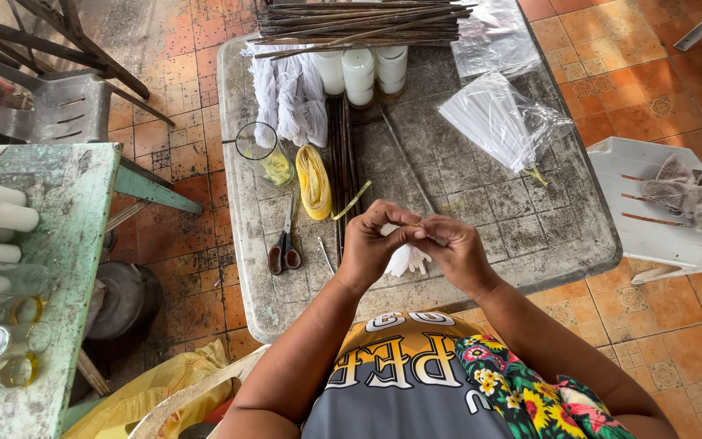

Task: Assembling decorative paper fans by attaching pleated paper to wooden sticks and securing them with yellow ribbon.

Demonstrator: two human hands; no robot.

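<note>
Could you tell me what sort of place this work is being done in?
Probably an informal home or patio craft workshop, perhaps for candle making. A worn grey table on orange floor tiles holds white candles, bundled sticks and scissors, while both hands work a white tuft.

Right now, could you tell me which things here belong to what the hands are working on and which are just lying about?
In use: left hand and right hand pinch a white bundle and a thin stick.

Lying about: scissors, yellow ribbon, glass, candles, stick pile, plastic chair.
</note>
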